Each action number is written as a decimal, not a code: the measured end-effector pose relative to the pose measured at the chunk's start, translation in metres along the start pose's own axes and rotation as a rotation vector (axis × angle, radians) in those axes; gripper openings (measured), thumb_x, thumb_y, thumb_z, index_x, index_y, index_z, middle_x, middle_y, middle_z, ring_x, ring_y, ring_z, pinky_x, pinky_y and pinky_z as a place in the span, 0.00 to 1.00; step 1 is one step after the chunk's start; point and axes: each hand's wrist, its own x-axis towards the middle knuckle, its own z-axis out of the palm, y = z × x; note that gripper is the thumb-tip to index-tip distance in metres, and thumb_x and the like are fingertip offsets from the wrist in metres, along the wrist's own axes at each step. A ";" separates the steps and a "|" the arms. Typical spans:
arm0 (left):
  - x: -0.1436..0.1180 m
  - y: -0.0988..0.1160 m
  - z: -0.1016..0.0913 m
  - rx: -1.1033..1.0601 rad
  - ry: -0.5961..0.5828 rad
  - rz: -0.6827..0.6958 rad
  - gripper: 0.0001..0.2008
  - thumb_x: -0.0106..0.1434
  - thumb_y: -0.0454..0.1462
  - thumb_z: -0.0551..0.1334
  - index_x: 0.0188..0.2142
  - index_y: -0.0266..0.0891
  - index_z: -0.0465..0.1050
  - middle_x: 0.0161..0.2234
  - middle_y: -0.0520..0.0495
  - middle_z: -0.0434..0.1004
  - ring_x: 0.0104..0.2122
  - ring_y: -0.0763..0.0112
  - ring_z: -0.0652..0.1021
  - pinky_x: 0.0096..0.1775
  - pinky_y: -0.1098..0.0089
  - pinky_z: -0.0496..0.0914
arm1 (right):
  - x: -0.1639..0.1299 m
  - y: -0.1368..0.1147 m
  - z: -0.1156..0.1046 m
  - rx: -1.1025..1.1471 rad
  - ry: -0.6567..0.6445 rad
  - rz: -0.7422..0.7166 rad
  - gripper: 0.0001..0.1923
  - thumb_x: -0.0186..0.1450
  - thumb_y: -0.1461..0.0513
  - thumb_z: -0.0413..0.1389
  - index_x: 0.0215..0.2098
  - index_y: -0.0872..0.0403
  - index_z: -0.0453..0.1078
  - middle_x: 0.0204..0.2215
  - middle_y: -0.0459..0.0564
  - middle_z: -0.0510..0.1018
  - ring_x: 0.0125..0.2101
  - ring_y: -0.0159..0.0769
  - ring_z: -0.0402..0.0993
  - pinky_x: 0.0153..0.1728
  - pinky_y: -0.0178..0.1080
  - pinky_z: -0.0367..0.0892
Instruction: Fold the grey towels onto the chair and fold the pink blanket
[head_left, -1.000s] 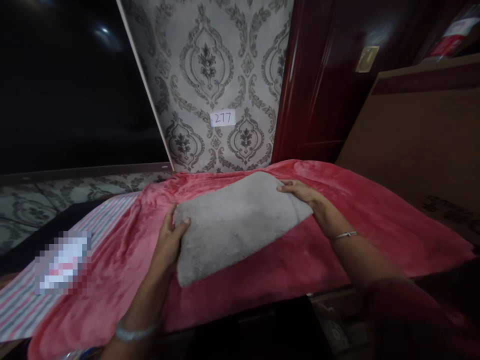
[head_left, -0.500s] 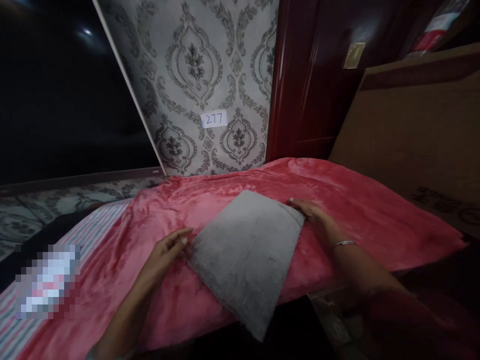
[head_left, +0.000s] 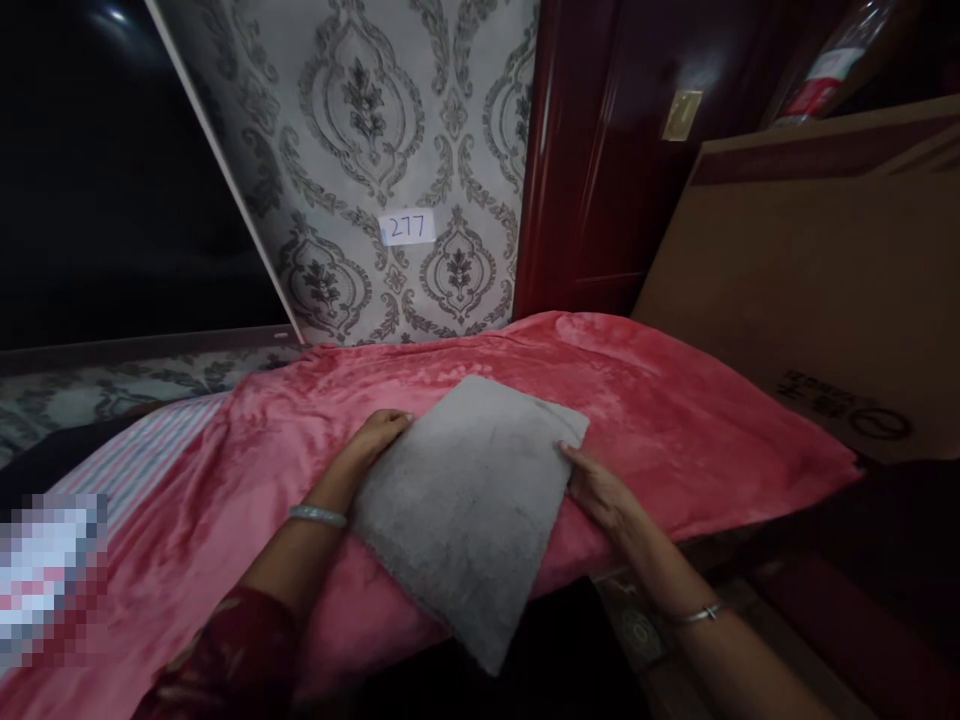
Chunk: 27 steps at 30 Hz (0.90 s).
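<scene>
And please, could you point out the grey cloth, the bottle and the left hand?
Grey cloth [head_left: 472, 500], head view: middle of its upper face.
Bottle [head_left: 832, 66], head view: white part of its label.
Left hand [head_left: 379, 434], head view: its back.

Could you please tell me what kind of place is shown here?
Probably a room in a home: the large black screen, the ornate patterned wallpaper and the spread pink blanket suggest it.
</scene>
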 end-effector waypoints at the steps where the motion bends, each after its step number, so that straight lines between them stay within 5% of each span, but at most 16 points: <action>1: 0.002 0.001 0.002 0.005 -0.019 0.006 0.23 0.46 0.55 0.69 0.24 0.38 0.70 0.19 0.55 0.66 0.20 0.74 0.65 0.24 0.72 0.57 | -0.003 0.001 0.008 -0.019 0.011 -0.031 0.20 0.60 0.56 0.65 0.49 0.50 0.71 0.46 0.51 0.83 0.46 0.44 0.79 0.48 0.44 0.76; 7: -0.005 0.014 0.005 -0.022 -0.046 0.034 0.25 0.41 0.55 0.71 0.25 0.38 0.71 0.22 0.54 0.70 0.23 0.73 0.68 0.26 0.72 0.60 | -0.003 -0.022 0.037 -0.261 0.052 -0.169 0.26 0.53 0.57 0.67 0.49 0.48 0.69 0.47 0.51 0.81 0.48 0.49 0.77 0.50 0.48 0.74; 14: -0.041 0.037 -0.017 -0.213 0.113 0.178 0.27 0.46 0.54 0.72 0.36 0.37 0.72 0.29 0.53 0.74 0.26 0.72 0.71 0.28 0.73 0.62 | 0.035 -0.083 0.054 -0.296 0.066 -0.217 0.27 0.49 0.59 0.67 0.48 0.50 0.71 0.45 0.50 0.82 0.44 0.47 0.78 0.45 0.45 0.76; 20: -0.049 -0.016 0.001 -0.176 0.094 -0.044 0.21 0.48 0.52 0.70 0.29 0.38 0.71 0.24 0.51 0.71 0.25 0.71 0.70 0.27 0.70 0.61 | 0.054 -0.033 0.042 -0.416 0.169 0.106 0.25 0.53 0.56 0.63 0.49 0.51 0.71 0.46 0.56 0.83 0.48 0.52 0.79 0.48 0.50 0.77; 27: -0.050 -0.057 0.009 -0.244 0.139 -0.013 0.21 0.50 0.53 0.69 0.31 0.39 0.70 0.27 0.54 0.69 0.27 0.73 0.68 0.28 0.70 0.58 | 0.051 0.000 0.012 -0.589 0.174 0.020 0.37 0.49 0.48 0.68 0.56 0.44 0.70 0.52 0.57 0.80 0.51 0.57 0.78 0.50 0.54 0.77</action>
